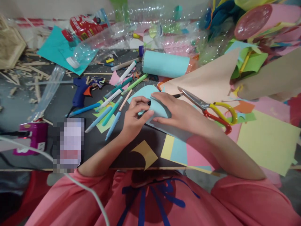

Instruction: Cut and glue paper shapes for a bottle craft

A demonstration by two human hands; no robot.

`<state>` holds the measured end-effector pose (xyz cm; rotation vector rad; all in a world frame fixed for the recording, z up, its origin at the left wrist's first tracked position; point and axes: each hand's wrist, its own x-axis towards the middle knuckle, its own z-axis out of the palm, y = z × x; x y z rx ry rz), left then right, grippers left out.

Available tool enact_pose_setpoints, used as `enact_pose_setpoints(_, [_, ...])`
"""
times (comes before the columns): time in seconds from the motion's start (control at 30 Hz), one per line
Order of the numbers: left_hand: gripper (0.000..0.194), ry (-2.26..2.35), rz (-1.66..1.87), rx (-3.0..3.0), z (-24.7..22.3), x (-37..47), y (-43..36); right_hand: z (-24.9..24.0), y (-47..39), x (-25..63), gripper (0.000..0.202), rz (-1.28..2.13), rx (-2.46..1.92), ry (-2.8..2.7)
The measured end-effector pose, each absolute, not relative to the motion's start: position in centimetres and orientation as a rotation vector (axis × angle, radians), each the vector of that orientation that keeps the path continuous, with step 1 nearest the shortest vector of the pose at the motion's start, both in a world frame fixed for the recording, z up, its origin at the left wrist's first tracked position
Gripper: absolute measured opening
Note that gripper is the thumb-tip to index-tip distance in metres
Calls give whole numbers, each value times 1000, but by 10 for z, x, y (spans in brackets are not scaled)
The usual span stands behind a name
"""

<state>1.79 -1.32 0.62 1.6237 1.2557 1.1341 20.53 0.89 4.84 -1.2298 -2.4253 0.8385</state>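
Note:
My left hand [136, 115] has its fingers curled in a pinch, and a small black piece [149, 103] shows at the fingertips. What kind of piece it is, I cannot make out. Beneath both hands lies light blue paper [161, 108], partly curved up. My right hand [175, 110] grips this paper, its fingers along the upper side and its thumb nearer me. Scissors [199, 102] with yellow and red handles rest just right of that hand, blades partly apart. Several markers [113, 111] lie left of my left hand.
A blue glue gun [80, 91] and a phone [71, 141] are on the left. Behind stand a blue-wrapped cylinder [166, 63] and clear plastic bottles [94, 47]. Coloured paper sheets [268, 141] spread to the right. A white cable [77, 185] crosses the lower left.

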Motion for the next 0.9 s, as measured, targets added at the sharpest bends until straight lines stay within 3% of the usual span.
enact_pose_setpoints(0.27, [33, 1053, 1304, 1519, 5, 18, -16, 68, 13, 213, 23, 1261, -1131, -2316])
enact_pose_setpoints(0.57, [24, 1215, 1083, 1229, 18, 21, -12, 59, 23, 208, 20, 1829, -996, -2040])
enact_pose_setpoints(0.9, [25, 1301, 961, 1382, 19, 23, -10, 36, 18, 193, 19, 1578, -1184, -1665])
